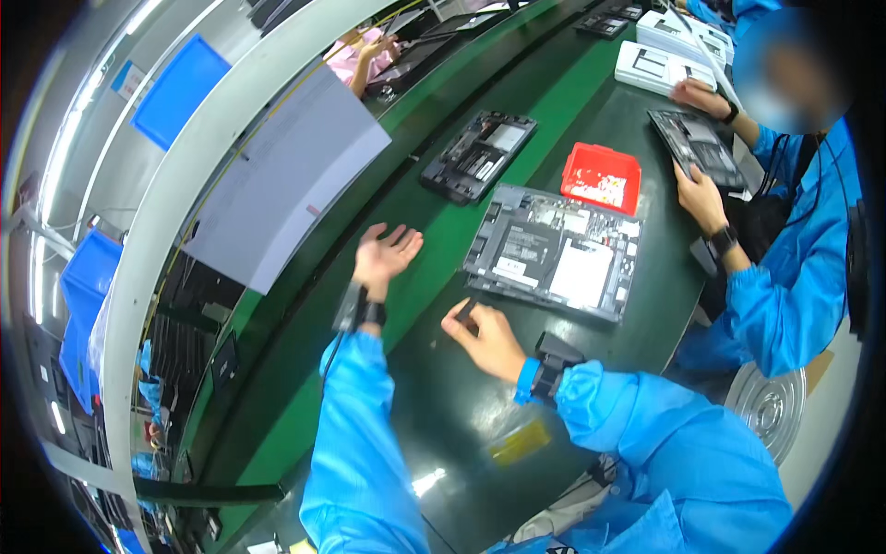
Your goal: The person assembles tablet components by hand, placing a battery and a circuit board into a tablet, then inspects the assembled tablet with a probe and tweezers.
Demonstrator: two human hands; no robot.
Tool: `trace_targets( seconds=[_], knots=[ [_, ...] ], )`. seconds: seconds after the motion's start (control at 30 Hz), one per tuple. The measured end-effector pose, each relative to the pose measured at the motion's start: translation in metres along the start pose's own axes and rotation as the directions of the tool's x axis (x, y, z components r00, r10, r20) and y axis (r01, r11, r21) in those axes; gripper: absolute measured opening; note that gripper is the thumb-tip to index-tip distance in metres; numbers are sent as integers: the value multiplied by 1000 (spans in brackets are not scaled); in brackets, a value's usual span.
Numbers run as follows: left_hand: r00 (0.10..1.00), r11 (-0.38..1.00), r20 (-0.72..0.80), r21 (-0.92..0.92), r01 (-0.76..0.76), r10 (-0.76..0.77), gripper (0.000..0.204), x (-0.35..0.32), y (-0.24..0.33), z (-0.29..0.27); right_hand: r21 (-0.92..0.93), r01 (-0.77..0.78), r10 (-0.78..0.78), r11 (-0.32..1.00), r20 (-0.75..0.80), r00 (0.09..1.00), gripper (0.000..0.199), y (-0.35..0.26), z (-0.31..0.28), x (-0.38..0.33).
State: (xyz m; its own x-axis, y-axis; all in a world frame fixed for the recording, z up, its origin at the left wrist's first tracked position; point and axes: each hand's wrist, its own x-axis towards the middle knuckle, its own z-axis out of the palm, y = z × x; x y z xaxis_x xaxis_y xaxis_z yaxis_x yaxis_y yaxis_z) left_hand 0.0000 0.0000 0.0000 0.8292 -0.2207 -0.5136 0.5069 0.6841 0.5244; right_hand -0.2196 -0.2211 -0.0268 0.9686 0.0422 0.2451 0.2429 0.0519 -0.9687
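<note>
Just beyond the right hand, pinched on a small dark part, lay the opened grey laptop base, long axis running rightward; the left hand hovered empty, farther off

An electronics assembly line: green conveyor belt, opened laptop chassis, red parts tray, blue-smocked co-worker.

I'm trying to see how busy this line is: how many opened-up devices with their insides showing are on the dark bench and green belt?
3: grey opened device before the person's hands, black opened device on the green belt, dark opened device under the co-worker's hands. More far off may be hidden.
</note>
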Motion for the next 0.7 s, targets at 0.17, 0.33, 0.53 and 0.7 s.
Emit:
trace_targets(
  seconds=[0.17, 0.33, 0.53, 0.7],
  knots=[
    [933, 999, -359, 22, 38, -27, 85, 102, -32, 107, -83, 65, -66, 994, -15, 998, 24, -7, -16, 0],
    [923, 986, -369, 158, -54, 110, 46, 145, -40, 116, -75, -42, 42, 996, -9, 999, 22, -7, -10, -2],
    [711, 633, -112, 566, -529, 695, 51, 85, -27, 82, 21, 38, -36, 999, -81, 996, 17, -6, -14, 9],
    [522, 344, -28, 783, -519, 852, 44, -77, 51, -73, 34, 167, -164, 985, -85, 983, 19, -9, -2, 5]
  ],
)
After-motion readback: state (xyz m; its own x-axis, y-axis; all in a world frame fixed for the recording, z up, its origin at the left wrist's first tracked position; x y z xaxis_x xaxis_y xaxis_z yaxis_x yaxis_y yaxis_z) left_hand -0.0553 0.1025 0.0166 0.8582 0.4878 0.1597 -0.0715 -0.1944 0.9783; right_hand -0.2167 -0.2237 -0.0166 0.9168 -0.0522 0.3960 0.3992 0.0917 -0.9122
